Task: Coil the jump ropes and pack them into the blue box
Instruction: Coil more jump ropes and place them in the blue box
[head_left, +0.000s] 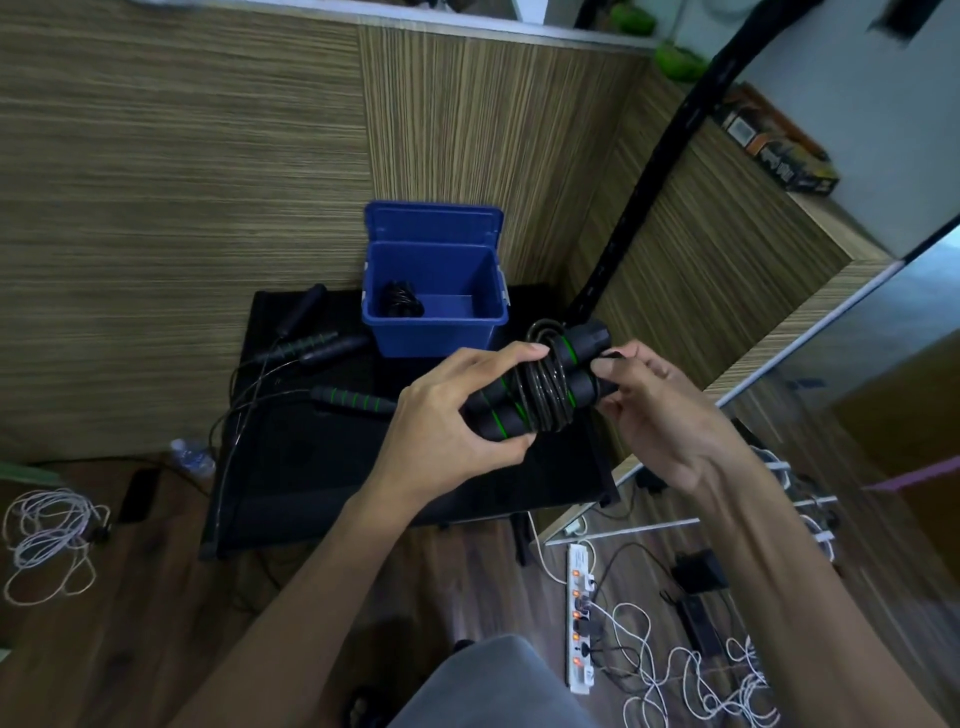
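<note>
Holding a wound jump rope (540, 387) in front of the blue box (434, 291), the person's left hand (457, 410) is curling around its paired handles while the right hand (649, 400) is pinching the far end. One coiled bundle (400, 300) is already lying inside the box; two loose ropes (322, 358) are waiting uncoiled on the black table (322, 467).

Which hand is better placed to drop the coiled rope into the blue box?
Probably the left hand: it grips the handles of the coiled rope firmly, while the right hand only pinches the rope's end. The blue box sits open just ahead.
</note>
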